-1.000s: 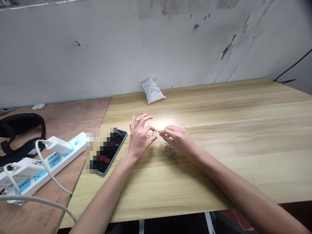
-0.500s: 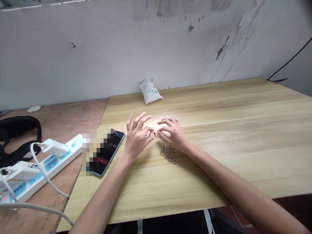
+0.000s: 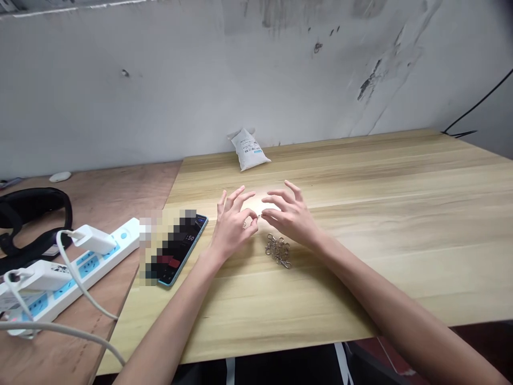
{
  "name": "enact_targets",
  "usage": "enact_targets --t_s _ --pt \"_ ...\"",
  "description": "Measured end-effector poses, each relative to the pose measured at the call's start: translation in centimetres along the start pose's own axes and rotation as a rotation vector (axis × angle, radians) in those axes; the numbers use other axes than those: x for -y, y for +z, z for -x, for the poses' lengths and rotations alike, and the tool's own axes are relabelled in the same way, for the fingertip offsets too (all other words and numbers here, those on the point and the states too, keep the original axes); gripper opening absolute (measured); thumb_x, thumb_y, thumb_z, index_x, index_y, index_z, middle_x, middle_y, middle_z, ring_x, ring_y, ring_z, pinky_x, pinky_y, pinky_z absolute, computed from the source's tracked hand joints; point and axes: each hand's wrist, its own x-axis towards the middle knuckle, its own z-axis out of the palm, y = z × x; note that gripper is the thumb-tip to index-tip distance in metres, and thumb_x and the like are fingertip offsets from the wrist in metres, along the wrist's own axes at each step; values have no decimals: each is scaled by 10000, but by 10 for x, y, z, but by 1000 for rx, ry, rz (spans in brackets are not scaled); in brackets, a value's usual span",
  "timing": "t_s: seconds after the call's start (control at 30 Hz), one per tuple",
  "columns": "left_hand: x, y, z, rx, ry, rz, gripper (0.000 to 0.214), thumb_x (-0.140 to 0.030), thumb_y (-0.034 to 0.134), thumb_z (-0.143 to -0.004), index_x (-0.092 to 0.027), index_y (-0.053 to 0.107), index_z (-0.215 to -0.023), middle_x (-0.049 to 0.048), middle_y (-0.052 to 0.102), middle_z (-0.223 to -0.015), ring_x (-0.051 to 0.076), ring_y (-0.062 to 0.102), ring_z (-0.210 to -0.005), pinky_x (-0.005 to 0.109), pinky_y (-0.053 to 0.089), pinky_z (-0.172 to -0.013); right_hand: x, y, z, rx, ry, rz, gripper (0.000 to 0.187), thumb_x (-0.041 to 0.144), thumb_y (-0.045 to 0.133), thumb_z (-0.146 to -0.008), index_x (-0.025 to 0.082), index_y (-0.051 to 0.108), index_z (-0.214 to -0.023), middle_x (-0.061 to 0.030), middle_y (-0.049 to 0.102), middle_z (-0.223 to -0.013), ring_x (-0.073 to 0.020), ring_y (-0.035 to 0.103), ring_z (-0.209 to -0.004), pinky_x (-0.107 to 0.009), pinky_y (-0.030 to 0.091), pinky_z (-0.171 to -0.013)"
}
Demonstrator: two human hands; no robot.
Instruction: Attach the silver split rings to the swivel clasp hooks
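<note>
My left hand (image 3: 233, 227) pinches a small metal snap hook (image 3: 259, 216) between thumb and index finger, other fingers spread upward. Part of a metal ring (image 3: 244, 225) peeks out behind that pinch. From the other side, my right hand (image 3: 294, 218) closes thumb and index finger at the hook's end, with the remaining fingers raised. Fingertips cover most of the hook. Just below my right hand lies a small pile of silvery metal snap hooks (image 3: 278, 251) on the wooden tabletop (image 3: 360, 256).
A phone (image 3: 184, 248) with a timer on its screen lies left of my left hand. Farther left are a white power strip (image 3: 86, 272) with chargers and cables, and a black strapped item (image 3: 36, 224). A white packet (image 3: 250, 150) rests near the wall.
My right hand's fingertips have come in to the hook held by my left hand, and its other fingers have lifted. The view has shifted slightly. The pile stays put.
</note>
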Motion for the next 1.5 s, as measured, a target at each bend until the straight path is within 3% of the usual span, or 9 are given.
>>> enact_targets --t_s 0.17,0.33,0.53,0.67,0.77,1.0,1.17,1.3,1.5 --pt "13 -2 3 123 -46 10 104 -219 608 -861 -216 668 -776 68 569 -1375 311 382 -1398 673 227 -1150 16 -4 0 56 -162 -16 263 97 497 -940 273 683 -998 -31 695 -1012 -198 559 -1095 -506 262 -1136" --pt "25 -11 3 154 29 -82 116 -196 618 -814 -212 664 -709 75 604 -1328 313 405 -1385 636 231 -1171 16 -1 4 192 -101 -94 177 242 560 -937 240 718 -857 -65 681 -996 -215 569 -999 -452 392 -996" --pt "29 -13 5 216 114 -86 121 -185 623 -791 -208 657 -678 78 619 -1294 295 432 -1369 611 222 -1187 -4 -21 19 265 51 -212 199 340 569 -939 239 730 -1000 -92 674 -1068 -233 580 -1007 -412 434 -885" --pt "29 -15 4 202 104 -58 107 -185 625 -783 -211 657 -684 79 638 -1246 293 453 -1348 613 222 -1186 -42 -42 44 271 226 -60 313 305 499 -960 202 663 -1205 -127 663 -1029 -251 600 -936 -393 452 -784" --pt "28 -17 2 198 86 -44 88 -190 619 -786 -214 661 -712 79 640 -1233 291 459 -1340 616 217 -1186 -60 -49 56 385 212 70 323 332 480 -969 196 659 -1201 -128 650 -1049 -239 607 -887 -380 441 -781" --pt "29 -17 6 215 54 -25 97 -202 595 -815 -218 653 -739 78 637 -1230 285 450 -1344 610 222 -1180 -48 -41 44 447 114 236 263 316 476 -991 185 676 -1102 -96 641 -997 -208 581 -848 -345 379 -804" --pt "29 1 -1 230 -19 -29 180 -276 543 -896 -218 653 -1026 95 608 -1307 274 462 -1341 571 285 -1155 -51 -38 40 439 65 225 284 235 426 -1008 170 699 -963 -85 655 -897 -201 568 -802 -327 356 -744" --pt "28 34 -31 325 -50 -38 459 -361 483 -949 -178 466 -1370 154 448 -1497 284 414 -1394 579 252 -1168 -53 -35 37 446 48 227 272 194 432 -992 157 681 -888 -85 659 -854 -204 576 -804 -331 353 -741" --pt "31 41 -39 400 14 -30 382 -384 422 -983 -166 566 -1261 148 550 -1407 271 508 -1313 529 279 -1166 -52 -30 42 383 270 81 117 137 547 -847 186 628 -779 -51 672 -823 -180 587 -751 -319 387 -738"
